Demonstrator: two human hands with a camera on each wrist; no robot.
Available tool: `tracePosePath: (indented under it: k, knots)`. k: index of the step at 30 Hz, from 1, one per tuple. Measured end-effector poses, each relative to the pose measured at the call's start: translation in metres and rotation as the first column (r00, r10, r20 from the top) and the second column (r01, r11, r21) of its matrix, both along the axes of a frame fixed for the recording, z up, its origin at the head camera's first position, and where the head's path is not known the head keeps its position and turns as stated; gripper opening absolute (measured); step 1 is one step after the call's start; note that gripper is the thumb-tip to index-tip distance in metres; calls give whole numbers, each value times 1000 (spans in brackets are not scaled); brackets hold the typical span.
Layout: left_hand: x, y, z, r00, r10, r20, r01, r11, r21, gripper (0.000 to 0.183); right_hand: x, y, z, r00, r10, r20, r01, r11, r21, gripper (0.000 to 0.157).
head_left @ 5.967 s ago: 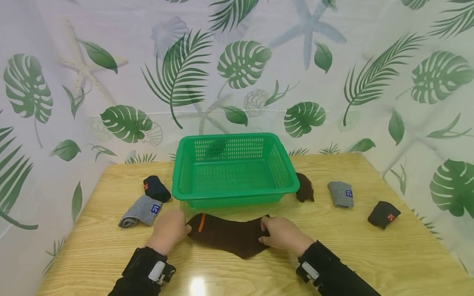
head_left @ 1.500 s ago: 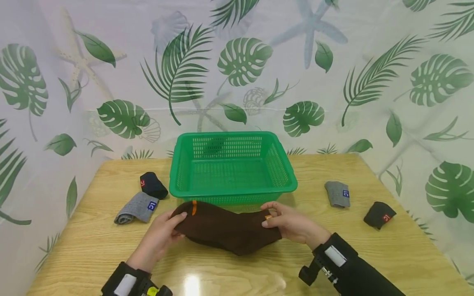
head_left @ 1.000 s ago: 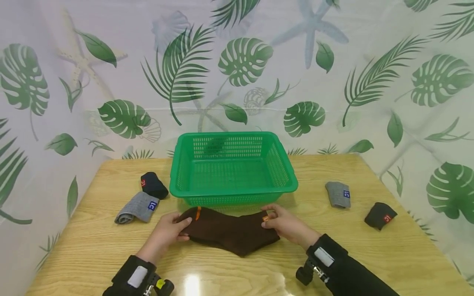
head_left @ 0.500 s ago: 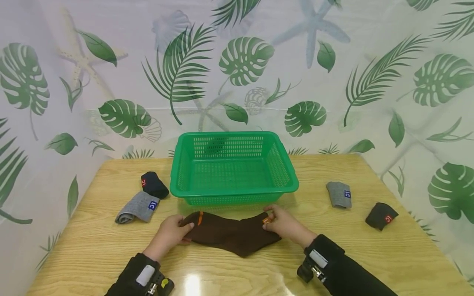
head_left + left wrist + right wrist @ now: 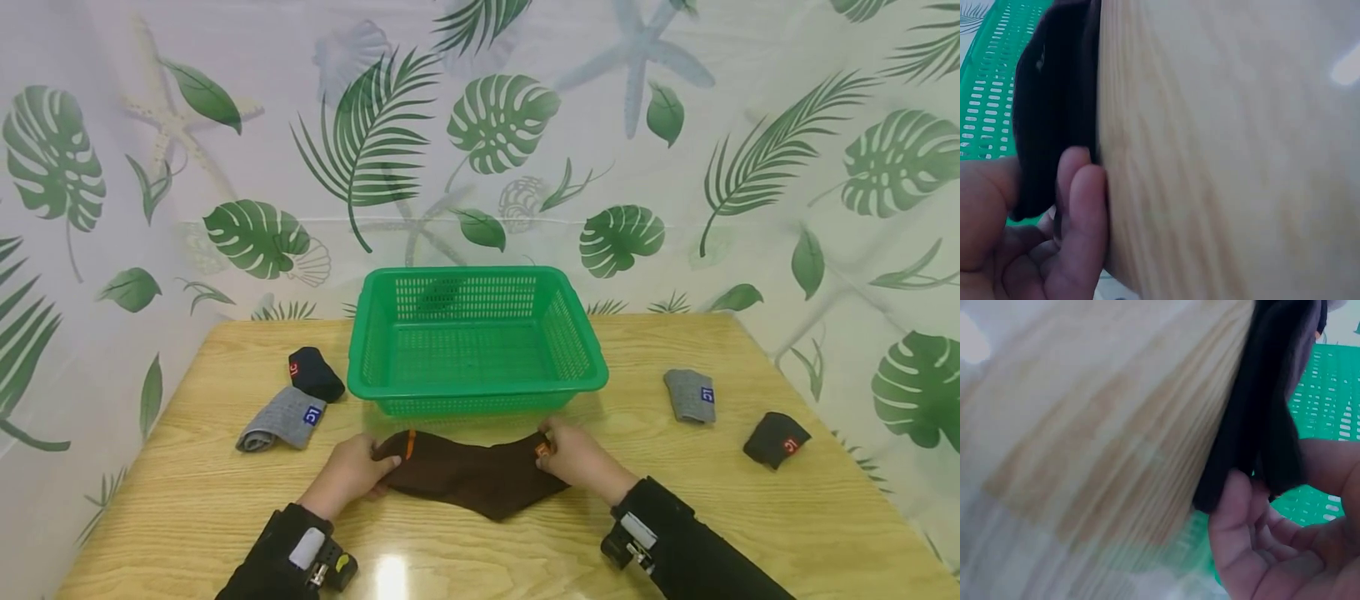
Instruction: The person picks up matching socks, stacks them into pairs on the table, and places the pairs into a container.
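Note:
A dark brown sock [image 5: 480, 471] is stretched flat across the table in front of the green basket. It has an orange stripe near its left end and a small orange label at its right end. My left hand [image 5: 348, 473] pinches the left end between thumb and fingers. In the left wrist view the thumb lies over the dark cloth [image 5: 1054, 106], with fingers beneath it. My right hand [image 5: 583, 457] pinches the labelled end. Two dark layers of cloth [image 5: 1254, 412] show there in the right wrist view, with a finger between or under them; exactly which is unclear.
A green plastic basket [image 5: 480, 388] with nothing in it stands behind the sock. To its left lie a folded navy sock [image 5: 317, 377] and a grey rolled sock [image 5: 283, 419]. At right are a folded grey sock [image 5: 688, 395] and a dark folded sock [image 5: 776, 440].
The brown bundle at the basket's right corner, seen 6 s ago, is gone from there. Since 1.5 s ago, both hands have lowered the brown sock onto the table, and its left end shifted right.

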State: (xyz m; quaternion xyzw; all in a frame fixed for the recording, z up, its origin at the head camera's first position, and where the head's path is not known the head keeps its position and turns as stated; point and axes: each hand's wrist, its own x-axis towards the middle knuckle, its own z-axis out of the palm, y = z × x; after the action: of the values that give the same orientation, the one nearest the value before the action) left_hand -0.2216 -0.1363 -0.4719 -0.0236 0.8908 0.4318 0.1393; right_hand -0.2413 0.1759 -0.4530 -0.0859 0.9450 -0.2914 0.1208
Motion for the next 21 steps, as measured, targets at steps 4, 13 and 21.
tracePosePath:
  k: [4,13,21]
  knots:
    - [-4,0,0,998,-11,57,11,1000,-11,21,-2,4,-2,1000,-6,9,5,1000,11,38]
    - [-6,0,3,995,-28,93,29,999,-15,22,-1,7,1,999,-11,52,11,1000,-5,33]
    - [-6,-5,12,998,-63,27,66,987,-144,33,-1,11,10,996,79,45,-78,997,-20,35]
